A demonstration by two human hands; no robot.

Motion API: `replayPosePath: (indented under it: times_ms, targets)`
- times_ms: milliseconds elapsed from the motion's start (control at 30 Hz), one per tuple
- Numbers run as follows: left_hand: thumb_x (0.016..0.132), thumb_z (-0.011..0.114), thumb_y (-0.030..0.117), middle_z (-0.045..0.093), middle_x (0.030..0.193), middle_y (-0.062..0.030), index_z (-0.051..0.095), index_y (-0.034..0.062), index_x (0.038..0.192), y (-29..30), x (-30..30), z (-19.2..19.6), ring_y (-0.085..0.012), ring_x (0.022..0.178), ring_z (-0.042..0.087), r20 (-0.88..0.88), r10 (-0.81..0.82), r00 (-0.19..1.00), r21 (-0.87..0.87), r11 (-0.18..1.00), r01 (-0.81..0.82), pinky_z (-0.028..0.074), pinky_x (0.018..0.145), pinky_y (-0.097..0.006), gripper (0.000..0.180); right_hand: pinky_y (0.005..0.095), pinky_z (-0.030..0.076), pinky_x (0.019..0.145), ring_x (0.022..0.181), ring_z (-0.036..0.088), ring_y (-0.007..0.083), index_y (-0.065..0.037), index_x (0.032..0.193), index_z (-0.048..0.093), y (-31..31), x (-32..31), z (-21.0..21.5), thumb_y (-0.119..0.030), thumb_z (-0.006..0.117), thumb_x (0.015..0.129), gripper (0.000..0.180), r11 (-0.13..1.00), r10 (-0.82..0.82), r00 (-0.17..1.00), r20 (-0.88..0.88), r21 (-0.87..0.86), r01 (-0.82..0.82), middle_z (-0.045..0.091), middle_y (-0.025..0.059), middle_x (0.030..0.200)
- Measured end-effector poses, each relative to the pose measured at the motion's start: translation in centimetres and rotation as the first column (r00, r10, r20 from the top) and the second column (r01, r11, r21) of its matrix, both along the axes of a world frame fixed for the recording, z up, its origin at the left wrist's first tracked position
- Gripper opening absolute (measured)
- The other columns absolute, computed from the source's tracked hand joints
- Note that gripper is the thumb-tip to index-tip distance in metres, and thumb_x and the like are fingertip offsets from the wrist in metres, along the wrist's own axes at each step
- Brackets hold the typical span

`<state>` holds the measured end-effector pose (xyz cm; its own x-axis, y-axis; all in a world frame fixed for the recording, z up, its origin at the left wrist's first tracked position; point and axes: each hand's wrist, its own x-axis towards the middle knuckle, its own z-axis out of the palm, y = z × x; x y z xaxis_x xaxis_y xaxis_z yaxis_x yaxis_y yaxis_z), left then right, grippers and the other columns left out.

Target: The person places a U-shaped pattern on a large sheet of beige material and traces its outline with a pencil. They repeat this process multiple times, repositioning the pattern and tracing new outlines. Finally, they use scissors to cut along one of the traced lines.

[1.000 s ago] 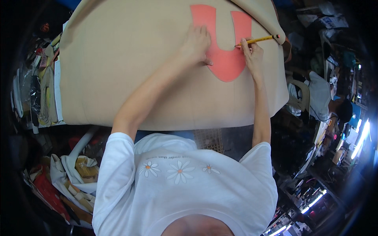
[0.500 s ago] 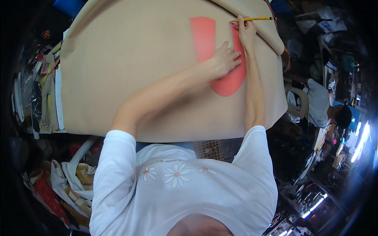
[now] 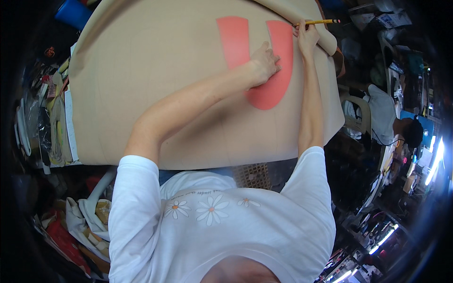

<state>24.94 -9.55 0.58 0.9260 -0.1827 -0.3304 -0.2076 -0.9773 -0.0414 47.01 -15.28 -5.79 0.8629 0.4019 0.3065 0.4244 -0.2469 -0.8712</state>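
Observation:
A red U-shaped template [image 3: 282,45] lies flat on a large tan sheet [image 3: 141,89], its rounded end toward me and its two arms pointing away. My left hand [image 3: 265,65] rests on the template's right arm near the bend, fingers pressing down and slightly bent, gripping nothing. Beyond it to the right, my right hand [image 3: 307,38] pinches a yellow pencil [image 3: 323,21]. The pencil's tip points left, at the outer far corner of the template's right arm. Any drawn line there is too faint to make out.
The tan sheet's far right edge curls over into a roll [image 3: 325,40]. Folded materials [image 3: 59,127] stack along the left side, and cloth and scraps [image 3: 89,221] are heaped below. At the right are a chair [image 3: 361,111] and a person [image 3: 411,132].
My right hand has carried the pencil from the right arm's inner far corner across to its outer far corner. My left hand's fingers have drawn closer together on the template.

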Motion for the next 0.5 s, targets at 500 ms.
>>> replayPosePath:
  times_ms: [500]
  targets:
    - [0.042,0.092,0.037,0.047,0.141,0.0011,0.041,0.0269,0.144,0.2,-0.5,-0.4,-0.0208,0.130,0.044,0.073,-0.039,0.997,0.066,0.997,0.034,0.026,0.107,-0.045,0.114,0.0451,0.044,0.068,0.076,0.058,0.0359,0.000,0.088,0.059,-13.0,-19.5,4.9,-0.020,0.055,0.095,0.021,0.830,0.250,0.924,0.290,-0.556,-0.050,0.058,0.0198,0.077]
